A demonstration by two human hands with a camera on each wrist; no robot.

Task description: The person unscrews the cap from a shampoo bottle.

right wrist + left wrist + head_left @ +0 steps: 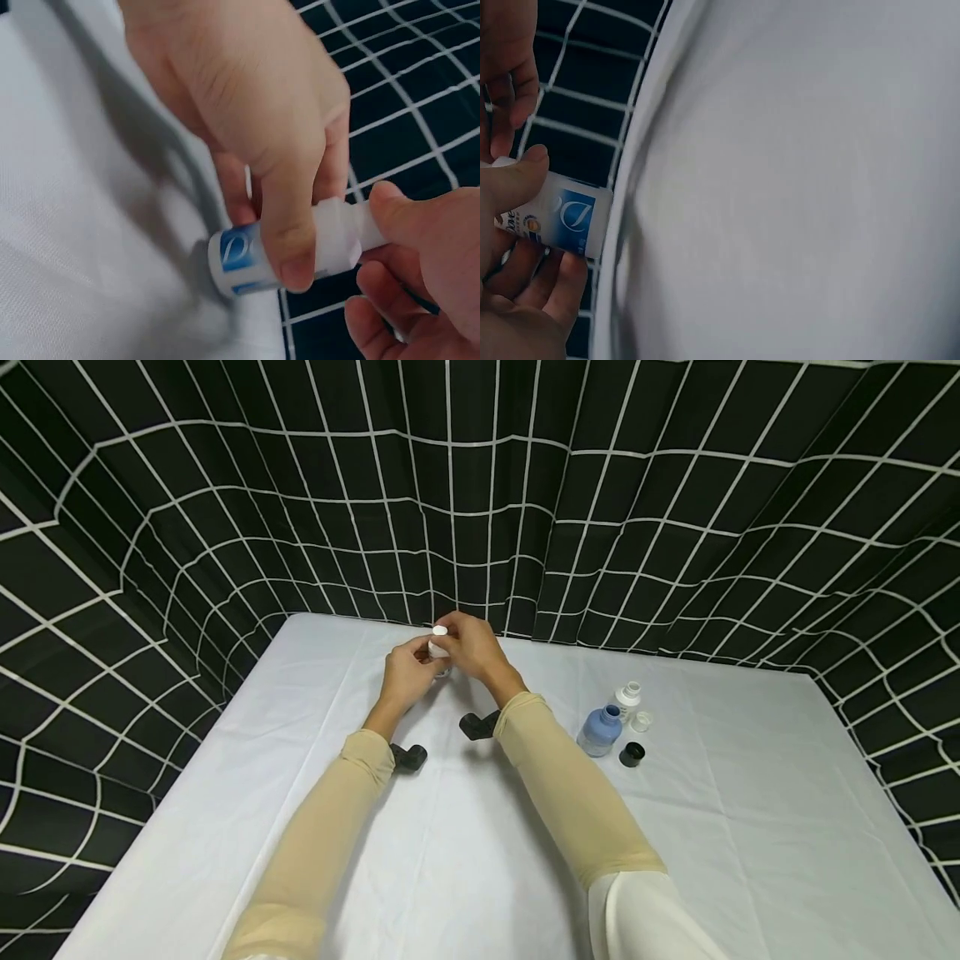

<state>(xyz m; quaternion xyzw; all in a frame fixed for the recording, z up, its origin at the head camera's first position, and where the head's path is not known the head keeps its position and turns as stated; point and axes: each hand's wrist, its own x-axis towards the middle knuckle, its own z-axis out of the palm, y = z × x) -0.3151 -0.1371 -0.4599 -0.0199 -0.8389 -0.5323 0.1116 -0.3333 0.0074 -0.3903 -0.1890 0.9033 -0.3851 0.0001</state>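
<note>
A small white bottle [438, 651] with a blue label stands near the table's far edge, between both hands. My left hand [406, 677] grips its body, thumb on one side and fingers on the other, as the left wrist view shows closely [574, 214]. My right hand [477, 649] pinches the white cap [367, 227] at the bottle's top between thumb and fingers. In the right wrist view the label [238, 249] shows near the base, and the left thumb crosses the body. Whether the cap is loose on the neck I cannot tell.
Right of the arms stand an uncapped blue bottle [599, 733] and an uncapped white bottle [626, 700]. A white cap [642, 721] and a black cap [632, 754] lie beside them. White cloth covers the table [750, 793]; a black gridded curtain [510, 485] hangs behind.
</note>
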